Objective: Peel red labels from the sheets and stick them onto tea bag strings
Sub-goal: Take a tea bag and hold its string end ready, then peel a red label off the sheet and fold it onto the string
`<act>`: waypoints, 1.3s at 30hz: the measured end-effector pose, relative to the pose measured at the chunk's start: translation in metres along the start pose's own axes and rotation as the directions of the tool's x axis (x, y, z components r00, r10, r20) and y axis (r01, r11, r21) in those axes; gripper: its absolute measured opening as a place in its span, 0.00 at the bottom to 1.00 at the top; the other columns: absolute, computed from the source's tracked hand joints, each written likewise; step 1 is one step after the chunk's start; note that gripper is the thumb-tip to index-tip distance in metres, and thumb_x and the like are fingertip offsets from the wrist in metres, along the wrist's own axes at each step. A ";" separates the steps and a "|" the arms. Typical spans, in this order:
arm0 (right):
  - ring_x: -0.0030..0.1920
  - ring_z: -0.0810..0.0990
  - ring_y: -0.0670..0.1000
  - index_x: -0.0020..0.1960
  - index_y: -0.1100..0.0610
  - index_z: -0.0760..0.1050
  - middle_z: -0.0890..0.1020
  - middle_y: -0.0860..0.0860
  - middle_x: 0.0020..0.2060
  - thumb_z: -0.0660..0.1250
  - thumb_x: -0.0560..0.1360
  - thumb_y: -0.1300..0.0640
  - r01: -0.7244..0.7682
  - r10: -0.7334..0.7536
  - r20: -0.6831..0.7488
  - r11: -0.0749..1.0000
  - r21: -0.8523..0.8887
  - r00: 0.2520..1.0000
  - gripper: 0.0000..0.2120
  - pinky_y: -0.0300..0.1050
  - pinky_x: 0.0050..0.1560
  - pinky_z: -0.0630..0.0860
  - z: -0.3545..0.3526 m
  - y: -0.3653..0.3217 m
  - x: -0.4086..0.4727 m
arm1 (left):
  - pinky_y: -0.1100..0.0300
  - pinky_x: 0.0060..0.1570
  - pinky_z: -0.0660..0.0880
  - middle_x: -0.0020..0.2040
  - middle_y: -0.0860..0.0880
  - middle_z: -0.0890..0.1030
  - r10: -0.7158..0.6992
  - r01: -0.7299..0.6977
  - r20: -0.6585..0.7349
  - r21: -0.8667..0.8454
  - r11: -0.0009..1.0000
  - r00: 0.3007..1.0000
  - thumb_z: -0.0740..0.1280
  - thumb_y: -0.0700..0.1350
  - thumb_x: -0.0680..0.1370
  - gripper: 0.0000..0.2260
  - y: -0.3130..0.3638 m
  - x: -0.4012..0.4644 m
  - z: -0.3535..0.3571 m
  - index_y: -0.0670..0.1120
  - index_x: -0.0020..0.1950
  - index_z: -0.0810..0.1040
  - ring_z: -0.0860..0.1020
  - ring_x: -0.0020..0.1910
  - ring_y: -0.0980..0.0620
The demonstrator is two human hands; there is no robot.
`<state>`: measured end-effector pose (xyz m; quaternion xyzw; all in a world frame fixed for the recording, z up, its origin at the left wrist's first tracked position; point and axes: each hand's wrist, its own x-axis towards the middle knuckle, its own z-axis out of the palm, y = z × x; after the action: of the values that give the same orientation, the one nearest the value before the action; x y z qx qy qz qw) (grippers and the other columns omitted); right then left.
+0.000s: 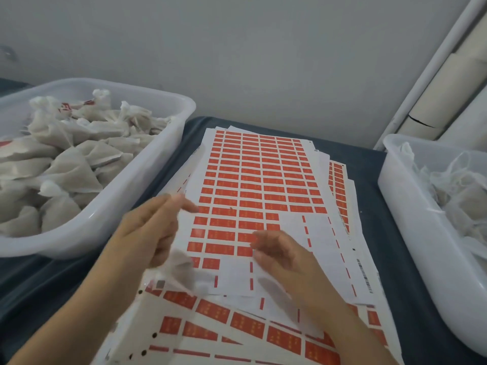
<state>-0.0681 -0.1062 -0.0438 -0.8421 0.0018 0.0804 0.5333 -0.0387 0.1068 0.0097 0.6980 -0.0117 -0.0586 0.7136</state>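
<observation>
A top label sheet carries rows of red labels, with its lower right part peeled bare. My right hand lies over that sheet, bent fingertips touching the edge of the red labels near the middle. My left hand hovers at the sheet's left edge with its upper fingers stretched out. A blurred white tea bag sits under its palm, held by the lower fingers. More label sheets lie fanned underneath, toward me.
A white tub on the left is full of tea bags, some with red tags. Another white tub on the right holds tea bags with loose strings. The dark cloth table meets a grey wall behind.
</observation>
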 end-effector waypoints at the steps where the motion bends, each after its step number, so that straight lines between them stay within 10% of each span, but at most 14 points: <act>1: 0.56 0.69 0.28 0.54 0.32 0.68 0.72 0.26 0.55 0.66 0.69 0.37 0.039 -0.035 0.036 0.993 -0.113 0.999 0.14 0.33 0.61 0.71 0.003 0.002 -0.001 | 0.71 0.20 0.64 0.21 0.54 0.71 0.048 -0.044 -0.027 0.158 0.986 0.998 0.62 0.59 0.65 0.17 0.001 -0.002 -0.006 0.48 0.42 0.78 0.67 0.18 0.59; 3: 0.63 0.49 0.22 0.55 0.23 0.60 0.54 0.19 0.62 0.62 0.62 0.27 0.166 -0.111 0.167 0.916 -0.365 0.980 0.23 0.35 0.71 0.47 0.011 0.005 -0.002 | 0.68 0.26 0.68 0.25 0.52 0.74 0.044 -0.028 -0.027 0.435 0.900 0.999 0.62 0.61 0.64 0.17 -0.001 -0.005 -0.014 0.53 0.46 0.76 0.72 0.24 0.59; 6: 0.57 0.29 0.21 0.67 0.27 0.51 0.37 0.14 0.57 0.57 0.65 0.25 0.286 -0.140 0.278 0.746 -0.601 0.950 0.32 0.34 0.58 0.23 0.016 0.007 0.000 | 0.67 0.33 0.68 0.33 0.51 0.73 -0.131 0.104 -0.016 0.709 0.698 0.991 0.66 0.56 0.71 0.14 -0.014 -0.004 -0.019 0.55 0.53 0.71 0.73 0.33 0.56; 15: 0.72 0.50 0.36 0.73 0.37 0.53 0.54 0.31 0.72 0.54 0.69 0.28 0.208 -0.160 0.135 0.674 -0.709 0.978 0.35 0.39 0.64 0.33 0.010 0.008 -0.004 | 0.66 0.55 0.73 0.51 0.59 0.69 -0.134 -0.051 0.078 0.979 0.198 0.988 0.57 0.65 0.73 0.27 -0.025 -0.005 -0.007 0.57 0.70 0.63 0.73 0.50 0.59; 24: 0.63 0.70 0.37 0.65 0.38 0.70 0.73 0.33 0.62 0.51 0.71 0.34 0.178 -0.327 -0.099 0.717 -0.674 0.940 0.25 0.28 0.59 0.44 0.010 0.007 -0.007 | 0.70 0.35 0.71 0.40 0.57 0.77 -0.152 0.138 -0.057 0.789 0.598 0.987 0.61 0.63 0.68 0.22 -0.025 -0.005 -0.010 0.54 0.56 0.75 0.76 0.38 0.57; 29: 0.58 0.65 0.31 0.64 0.40 0.71 0.73 0.34 0.61 0.51 0.69 0.33 0.189 -0.333 -0.138 0.777 -0.600 0.933 0.28 0.24 0.59 0.47 0.007 0.001 -0.010 | 0.66 0.31 0.73 0.40 0.52 0.85 -0.382 0.303 0.139 0.393 0.868 0.914 0.68 0.59 0.57 0.22 -0.008 0.005 -0.009 0.48 0.45 0.82 0.81 0.32 0.53; 34: 0.59 0.61 0.23 0.57 0.29 0.65 0.64 0.18 0.53 0.52 0.70 0.29 0.311 -0.386 -0.084 0.839 -0.447 0.919 0.17 0.20 0.57 0.55 0.009 -0.011 -0.013 | 0.64 0.32 0.78 0.42 0.51 0.85 -0.342 0.274 0.258 0.266 0.924 0.903 0.71 0.53 0.60 0.15 -0.010 -0.001 0.002 0.49 0.43 0.84 0.83 0.37 0.51; 39: 0.57 0.72 0.32 0.57 0.41 0.74 0.73 0.25 0.51 0.62 0.74 0.42 0.485 -0.558 -0.213 0.817 -0.311 0.802 0.12 0.24 0.60 0.64 0.015 -0.010 -0.017 | 0.63 0.35 0.79 0.40 0.53 0.85 -0.225 0.102 0.314 0.364 0.926 0.922 0.69 0.57 0.61 0.14 -0.010 -0.013 0.016 0.52 0.42 0.84 0.83 0.37 0.50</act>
<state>-0.0864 -0.0898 -0.0382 -0.8701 -0.1619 -0.1972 0.4217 -0.0539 0.0921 0.0007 0.7874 -0.0890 -0.2391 0.5611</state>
